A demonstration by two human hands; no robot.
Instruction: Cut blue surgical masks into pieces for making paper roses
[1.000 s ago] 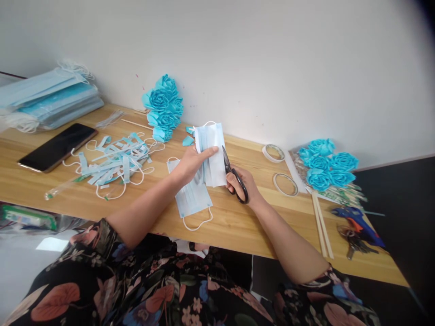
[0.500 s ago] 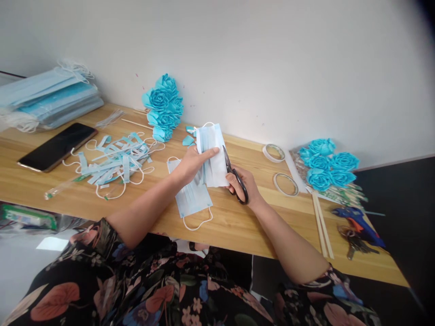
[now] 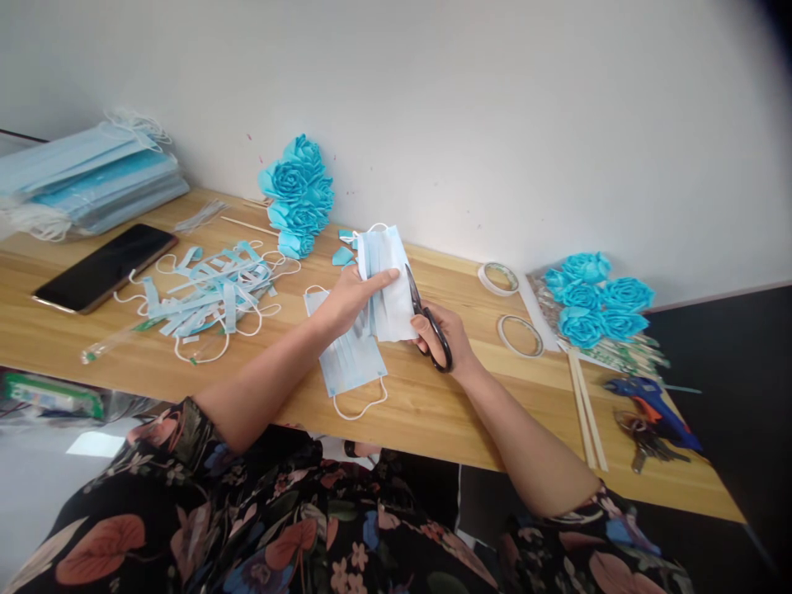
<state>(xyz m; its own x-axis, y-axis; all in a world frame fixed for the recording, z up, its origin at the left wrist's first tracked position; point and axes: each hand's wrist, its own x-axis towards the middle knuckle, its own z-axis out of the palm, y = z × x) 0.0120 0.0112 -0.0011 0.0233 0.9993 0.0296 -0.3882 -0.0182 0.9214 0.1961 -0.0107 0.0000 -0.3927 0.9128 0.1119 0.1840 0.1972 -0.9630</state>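
My left hand [image 3: 357, 299] pinches a pale blue face mask [image 3: 389, 313], thumb across its front, holding it up off the table. One white ear loop shows at the mask's top; its right edge has no loop in sight. My right hand [image 3: 450, 334] grips black-handled scissors [image 3: 439, 342] by the finger loops. Their blades point up and away along the mask's right edge; whether they touch it I cannot tell. Beneath lies a second face mask [image 3: 352, 369] on the wooden table, partly covered by the held one and my left hand.
Cut mask strips and ear loops [image 3: 214, 297] lie heaped at left, beside a phone [image 3: 105, 268] and a stack of masks [image 3: 92, 177]. Blue fabric flowers [image 3: 300, 198] lean at the wall, more [image 3: 597, 299] at right. Tape rolls [image 3: 520, 336], wooden sticks [image 3: 585, 408] and a glue gun [image 3: 656, 412] are also there.
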